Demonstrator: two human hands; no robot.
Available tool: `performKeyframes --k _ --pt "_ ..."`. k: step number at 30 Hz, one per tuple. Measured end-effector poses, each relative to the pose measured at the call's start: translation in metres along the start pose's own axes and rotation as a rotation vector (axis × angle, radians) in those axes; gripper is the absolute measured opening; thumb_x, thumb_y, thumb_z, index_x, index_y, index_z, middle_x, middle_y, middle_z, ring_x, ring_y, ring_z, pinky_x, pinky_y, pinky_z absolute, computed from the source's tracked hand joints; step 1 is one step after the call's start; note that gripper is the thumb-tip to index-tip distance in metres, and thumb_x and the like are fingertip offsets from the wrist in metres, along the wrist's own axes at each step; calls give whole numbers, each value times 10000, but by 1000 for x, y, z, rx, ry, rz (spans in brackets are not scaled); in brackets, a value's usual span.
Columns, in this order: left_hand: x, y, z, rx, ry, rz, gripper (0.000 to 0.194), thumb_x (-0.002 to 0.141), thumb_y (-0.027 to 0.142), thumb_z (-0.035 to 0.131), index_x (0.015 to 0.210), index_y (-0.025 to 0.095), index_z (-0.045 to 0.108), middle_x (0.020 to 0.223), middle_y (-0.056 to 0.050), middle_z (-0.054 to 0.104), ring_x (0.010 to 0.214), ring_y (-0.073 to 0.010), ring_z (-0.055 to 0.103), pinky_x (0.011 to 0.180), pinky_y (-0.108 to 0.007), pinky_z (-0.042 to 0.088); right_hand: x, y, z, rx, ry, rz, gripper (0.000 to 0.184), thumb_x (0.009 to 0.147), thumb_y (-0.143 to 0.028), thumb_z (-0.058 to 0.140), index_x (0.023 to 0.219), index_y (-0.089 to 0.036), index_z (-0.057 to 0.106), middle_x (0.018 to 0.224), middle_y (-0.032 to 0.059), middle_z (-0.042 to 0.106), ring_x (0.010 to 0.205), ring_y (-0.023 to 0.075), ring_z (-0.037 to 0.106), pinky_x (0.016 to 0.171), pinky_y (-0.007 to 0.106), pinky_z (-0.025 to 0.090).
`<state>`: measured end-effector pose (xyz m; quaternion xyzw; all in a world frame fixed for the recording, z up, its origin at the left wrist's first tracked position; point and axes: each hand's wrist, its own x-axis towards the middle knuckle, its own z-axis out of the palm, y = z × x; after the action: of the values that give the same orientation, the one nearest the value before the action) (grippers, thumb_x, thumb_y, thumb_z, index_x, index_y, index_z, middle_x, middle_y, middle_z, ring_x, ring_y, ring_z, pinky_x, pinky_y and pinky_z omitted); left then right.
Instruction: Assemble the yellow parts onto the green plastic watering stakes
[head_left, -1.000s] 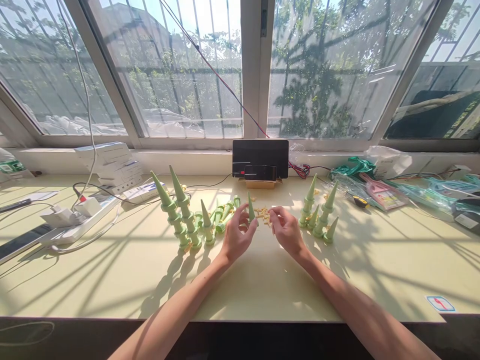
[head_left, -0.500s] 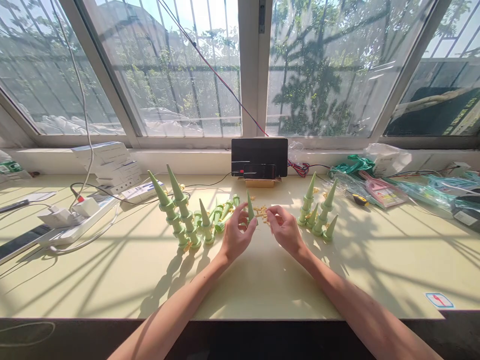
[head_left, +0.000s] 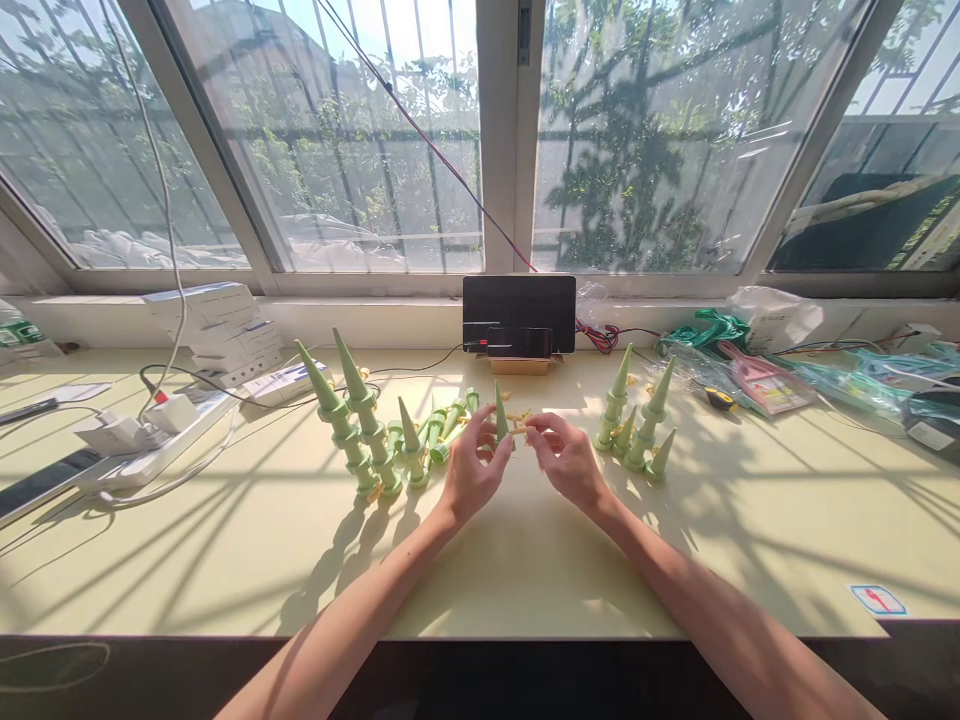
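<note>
Between the thumb and fingers of my left hand point(head_left: 477, 462) stands a green cone point(head_left: 501, 412), point upward. My right hand point(head_left: 564, 452) pinches a small yellow peg point(head_left: 519, 431), which reaches across to the cone's lower right side; whether it sits in the cone or only touches it I cannot tell. More small yellow pieces point(head_left: 517, 416) lie on the table just behind my fingers. To the left stand tall green spired towers point(head_left: 367, 415) and a shorter one point(head_left: 412, 445), with loose green parts point(head_left: 448, 424) beside them. A second group of green towers point(head_left: 646, 425) stands right of my right hand.
A dark tablet point(head_left: 519, 296) with a phone before it leans at the back. White boxes point(head_left: 217, 330), a power strip point(head_left: 161, 450) and cables occupy the left. Plastic bags point(head_left: 772, 375) and a yellow-black tool point(head_left: 721, 399) lie at the right, a sticker point(head_left: 877, 600) near the front edge.
My right hand has turned slightly, and the yellow peg in its fingers now shows more clearly against the cone's side. My left hand holds the cone in nearly the same place.
</note>
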<state>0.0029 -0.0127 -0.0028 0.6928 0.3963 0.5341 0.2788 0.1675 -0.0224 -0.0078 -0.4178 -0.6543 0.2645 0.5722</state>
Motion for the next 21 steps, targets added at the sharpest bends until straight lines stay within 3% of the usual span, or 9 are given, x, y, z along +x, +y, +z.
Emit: performKeyframes --k 21 --pt "0 2 0 18 -14 8 434 882 332 610 1284 189 530 865 -20 588 712 -128 632 585 -243 565 0 -2 0 -11 -24 2 227 935 -398 569 980 -184 631 852 46 660 531 98 547 486 228 426"
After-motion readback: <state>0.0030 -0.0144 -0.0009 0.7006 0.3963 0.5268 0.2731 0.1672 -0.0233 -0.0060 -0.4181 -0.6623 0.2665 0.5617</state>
